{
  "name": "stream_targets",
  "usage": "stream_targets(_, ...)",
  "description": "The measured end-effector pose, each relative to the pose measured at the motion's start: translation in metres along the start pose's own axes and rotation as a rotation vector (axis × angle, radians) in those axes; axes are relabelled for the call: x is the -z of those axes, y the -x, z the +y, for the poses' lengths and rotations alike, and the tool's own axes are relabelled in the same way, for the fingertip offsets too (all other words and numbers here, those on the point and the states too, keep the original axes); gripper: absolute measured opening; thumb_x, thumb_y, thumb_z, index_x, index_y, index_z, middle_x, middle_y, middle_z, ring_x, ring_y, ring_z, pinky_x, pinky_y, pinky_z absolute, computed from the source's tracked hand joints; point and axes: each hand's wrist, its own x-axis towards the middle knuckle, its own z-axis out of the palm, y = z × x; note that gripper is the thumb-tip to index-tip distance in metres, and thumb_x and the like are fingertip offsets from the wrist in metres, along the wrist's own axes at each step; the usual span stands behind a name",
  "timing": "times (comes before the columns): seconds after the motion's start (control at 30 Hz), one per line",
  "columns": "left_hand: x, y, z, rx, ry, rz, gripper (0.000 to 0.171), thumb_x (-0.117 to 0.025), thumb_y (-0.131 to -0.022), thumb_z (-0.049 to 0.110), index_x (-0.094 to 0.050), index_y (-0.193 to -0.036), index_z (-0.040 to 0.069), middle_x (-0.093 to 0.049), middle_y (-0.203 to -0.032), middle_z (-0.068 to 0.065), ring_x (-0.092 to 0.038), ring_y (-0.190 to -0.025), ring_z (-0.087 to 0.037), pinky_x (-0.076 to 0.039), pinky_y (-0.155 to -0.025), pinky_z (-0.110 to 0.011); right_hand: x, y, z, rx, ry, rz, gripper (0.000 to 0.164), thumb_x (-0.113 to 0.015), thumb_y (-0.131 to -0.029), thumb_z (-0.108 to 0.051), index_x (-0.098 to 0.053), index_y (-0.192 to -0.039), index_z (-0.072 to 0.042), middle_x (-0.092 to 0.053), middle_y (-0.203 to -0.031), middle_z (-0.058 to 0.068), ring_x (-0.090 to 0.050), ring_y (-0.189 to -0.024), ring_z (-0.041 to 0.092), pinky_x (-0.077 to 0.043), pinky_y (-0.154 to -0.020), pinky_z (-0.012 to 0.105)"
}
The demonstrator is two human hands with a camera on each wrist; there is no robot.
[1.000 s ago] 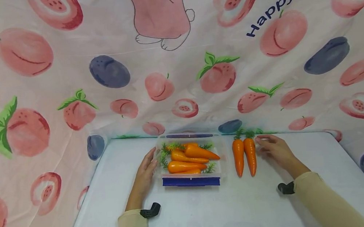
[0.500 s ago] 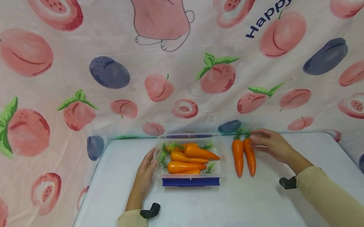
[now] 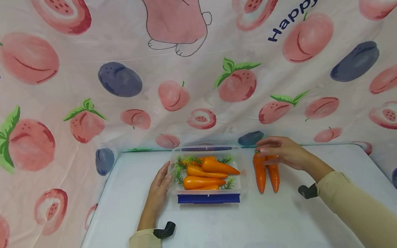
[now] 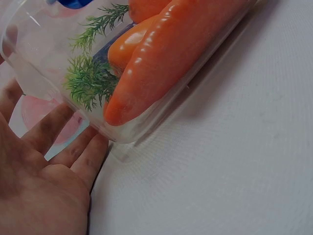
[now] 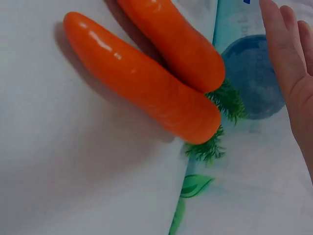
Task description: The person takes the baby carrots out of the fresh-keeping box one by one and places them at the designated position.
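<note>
In the head view, a clear plastic box with a blue latch flap holds several orange carrots with feathery green tops. My left hand rests its outstretched fingers against the box's left side. To the right of the box, two carrots lie side by side on the table, a left one and a right one. Over their top ends hovers my right hand, partly hiding them. The right wrist view shows that hand's fingers extended, apart from the carrots.
A white table bears everything. Behind and beside it hangs a pink cloth printed with fruit, meeting the table's back edge just behind the carrots. A black wrist camera sits on the left wrist, another black camera on the right.
My right hand has moved left, from beside the right loose carrot to above both carrots' tops. The left hand, the box and the carrots stay where they were.
</note>
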Motion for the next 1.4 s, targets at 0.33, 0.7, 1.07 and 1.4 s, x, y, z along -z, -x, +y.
stream_targets(0.33,0.000,0.002,-0.001,0.014,-0.018,0.002,0.051,-0.047,-0.109,0.029,-0.037,-0.158,0.026,-0.029,-0.169,-0.007,-0.021,-0.158,-0.032,-0.019,-0.126,-0.059,-0.020,-0.016,-0.021,0.012,0.119,-0.083,0.058,-0.072,-0.096,-0.026,-0.051,-0.142,0.002,-0.058,-0.138,0.027,-0.065,-0.120,0.036,-0.053,-0.103,0.052)
stream_targets(0.7,0.000,0.001,0.001,-0.002,-0.014,0.002,0.051,-0.048,-0.109,0.027,-0.037,-0.159,0.023,-0.029,-0.168,-0.009,-0.022,-0.157,-0.033,-0.019,-0.126,-0.059,-0.052,-0.038,-0.047,0.046,0.166,-0.167,0.055,-0.077,-0.092,-0.028,-0.058,-0.138,-0.006,-0.064,-0.136,0.012,-0.067,-0.120,0.031,-0.057,-0.098,0.045)
stream_targets(1.07,-0.002,0.001,0.002,-0.008,0.026,-0.005,0.052,-0.048,-0.108,0.025,-0.036,-0.159,0.020,-0.029,-0.168,-0.012,-0.023,-0.157,-0.033,-0.019,-0.126,-0.057,-0.081,-0.061,-0.061,0.066,0.198,-0.220,0.054,-0.079,-0.090,-0.031,-0.061,-0.136,-0.010,-0.065,-0.135,0.009,-0.067,-0.120,0.036,-0.058,-0.099,0.042)
stream_targets(1.4,0.001,0.000,-0.002,-0.009,-0.001,0.001,0.052,-0.046,-0.109,0.023,-0.034,-0.160,0.017,-0.028,-0.168,-0.013,-0.022,-0.157,-0.035,-0.018,-0.125,-0.061,-0.098,-0.077,-0.058,0.060,0.238,-0.252,0.053,-0.080,-0.089,-0.032,-0.063,-0.135,-0.012,-0.063,-0.141,0.013,-0.067,-0.117,0.023,-0.053,-0.105,0.048)
